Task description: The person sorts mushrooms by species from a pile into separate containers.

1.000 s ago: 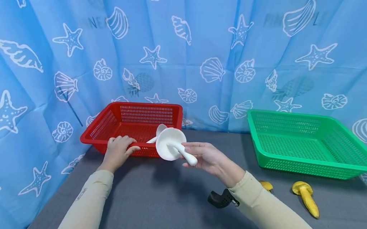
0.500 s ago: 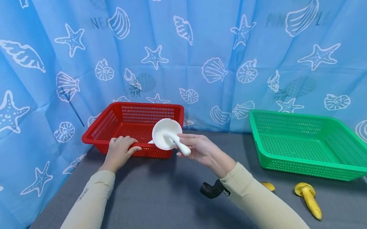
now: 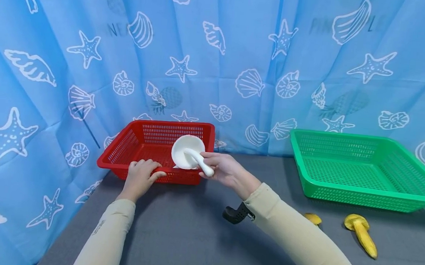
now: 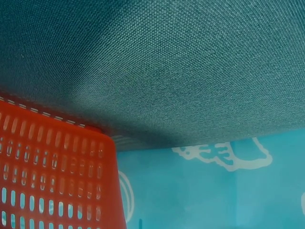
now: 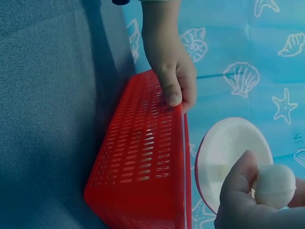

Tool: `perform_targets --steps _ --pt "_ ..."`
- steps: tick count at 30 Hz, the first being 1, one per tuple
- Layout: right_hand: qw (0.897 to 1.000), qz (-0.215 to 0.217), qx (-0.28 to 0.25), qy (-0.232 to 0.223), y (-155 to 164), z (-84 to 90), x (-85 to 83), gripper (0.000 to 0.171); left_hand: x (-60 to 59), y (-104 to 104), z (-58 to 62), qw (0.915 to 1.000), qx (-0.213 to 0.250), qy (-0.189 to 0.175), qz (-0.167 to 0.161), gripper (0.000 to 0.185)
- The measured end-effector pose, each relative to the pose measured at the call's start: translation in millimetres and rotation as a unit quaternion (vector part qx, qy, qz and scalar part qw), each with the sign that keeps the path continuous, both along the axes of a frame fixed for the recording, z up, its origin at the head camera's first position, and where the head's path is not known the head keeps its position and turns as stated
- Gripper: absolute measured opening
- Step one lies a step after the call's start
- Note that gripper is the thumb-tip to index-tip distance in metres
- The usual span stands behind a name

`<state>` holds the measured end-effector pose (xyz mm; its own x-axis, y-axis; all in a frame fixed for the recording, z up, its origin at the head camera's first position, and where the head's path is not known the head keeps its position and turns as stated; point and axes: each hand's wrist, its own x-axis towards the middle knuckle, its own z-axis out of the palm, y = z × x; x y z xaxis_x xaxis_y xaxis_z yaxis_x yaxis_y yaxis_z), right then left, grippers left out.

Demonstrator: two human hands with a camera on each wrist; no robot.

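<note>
A white mushroom (image 3: pixel 183 154), with a bowl-like cap and a curved stem, is in my right hand (image 3: pixel 228 172), which pinches it by the stem. The underside of its cap faces me, tilted, over the right front part of the red basket (image 3: pixel 120 167). My left hand (image 3: pixel 142 177) grips the basket's front rim, thumb outside and fingers over the edge, as the right wrist view also shows. A sliver of another white object (image 3: pixel 175 166) shows below the cap; most of it is hidden. The left wrist view shows the basket's wall (image 4: pixel 57 167) but no hand.
A green basket (image 3: pixel 365 194) stands at the right, near the blue shell-print curtain (image 3: pixel 233 59). Before it on the grey tablecloth (image 3: pixel 174 237) lies a yellow mushroom (image 3: pixel 361 235). Another yellow piece (image 3: pixel 312 218) is partly covered by my right forearm.
My right hand has moved left and slightly up, bringing the white mushroom from the basket's front right corner to over its inside. My left hand keeps its hold on the rim.
</note>
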<state>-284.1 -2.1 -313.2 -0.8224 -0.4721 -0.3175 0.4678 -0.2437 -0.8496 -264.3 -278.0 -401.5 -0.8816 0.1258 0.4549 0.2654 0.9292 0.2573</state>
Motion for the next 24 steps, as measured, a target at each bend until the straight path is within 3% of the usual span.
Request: perform_targets --steps 24 --pt "0.999 -0.012 0.033 -0.005 -48.1 -7.2 -35.7 0.050 -0.4 0.7 0.1 0.9997 -0.018 0.014 0.006 0.040"
